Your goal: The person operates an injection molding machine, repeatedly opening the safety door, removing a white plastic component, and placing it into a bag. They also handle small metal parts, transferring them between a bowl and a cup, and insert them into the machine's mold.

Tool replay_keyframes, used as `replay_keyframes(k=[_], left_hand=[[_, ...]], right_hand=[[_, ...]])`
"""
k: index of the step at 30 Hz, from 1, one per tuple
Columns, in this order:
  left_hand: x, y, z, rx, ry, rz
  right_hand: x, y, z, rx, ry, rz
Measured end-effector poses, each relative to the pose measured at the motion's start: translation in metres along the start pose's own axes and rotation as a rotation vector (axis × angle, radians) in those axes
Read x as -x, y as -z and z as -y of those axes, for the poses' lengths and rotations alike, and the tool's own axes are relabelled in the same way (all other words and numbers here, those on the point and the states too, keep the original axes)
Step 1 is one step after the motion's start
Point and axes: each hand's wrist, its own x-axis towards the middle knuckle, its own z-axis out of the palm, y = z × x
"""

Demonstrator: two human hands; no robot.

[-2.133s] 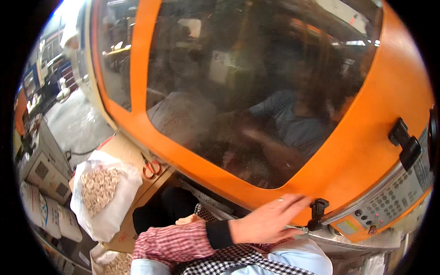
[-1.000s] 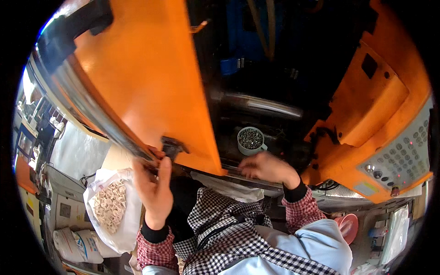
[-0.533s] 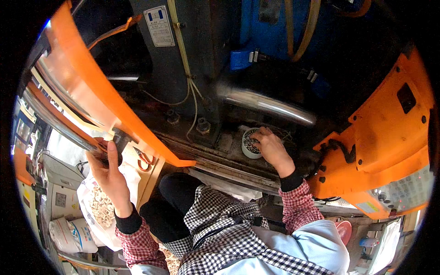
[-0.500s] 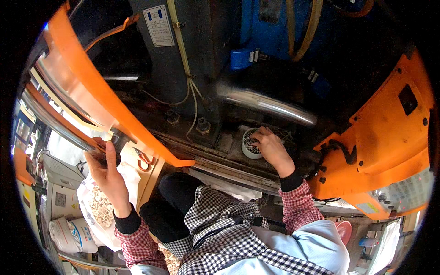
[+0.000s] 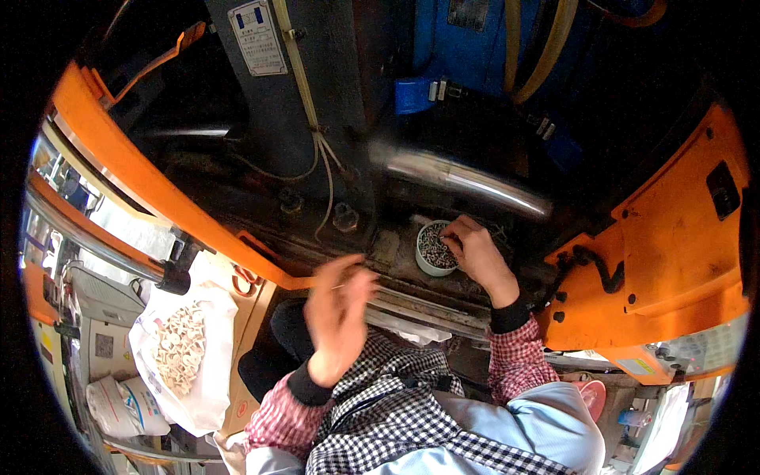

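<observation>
A small pale round bowl (image 5: pixel 428 265) full of little metal ring-like parts (image 5: pixel 437 245) stands on the dark ledge of a machine. My right hand (image 5: pixel 479 257) is at the bowl's right side, thumb and fingertips pinched together over the parts. What lies between those fingertips is too small to make out. My left hand (image 5: pixel 339 317) is raised above my lap, left of the bowl and near the lower tip of the orange left guard door (image 5: pixel 170 190). Motion smears its fingers, and I see nothing plain in them.
A polished metal bar (image 5: pixel 467 180) juts out above the bowl. The orange right guard (image 5: pixel 673 277) flanks the opening. At lower left, a white bag (image 5: pixel 215 360) holds many pale small pieces (image 5: pixel 180 344), beside red-handled scissors (image 5: pixel 244 279). Hoses and large bolts (image 5: pixel 345 217) sit inside the machine.
My left hand has left the handle area of the left guard door and moved right, to in front of my lap. My right hand stays at the bowl, its fingers nearer the rim.
</observation>
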Motion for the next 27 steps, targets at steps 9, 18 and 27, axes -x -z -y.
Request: replay_keyframes(k=[9, 18, 27], left_hand=[[-0.058, -0.081, 0.075, 1.089, 0.782, 0.248], [-0.053, -0.069, 0.063, 1.118, 0.811, 0.236], [-0.031, -0.037, 0.074, 1.037, 0.551, 0.387]], right_hand=[[0.001, 0.006, 0.038, -0.163, 0.192, 0.041], [0.0, 0.008, 0.034, -0.306, 0.103, 0.039], [-0.001, 0.001, 0.039, -0.19, 0.134, -0.193]])
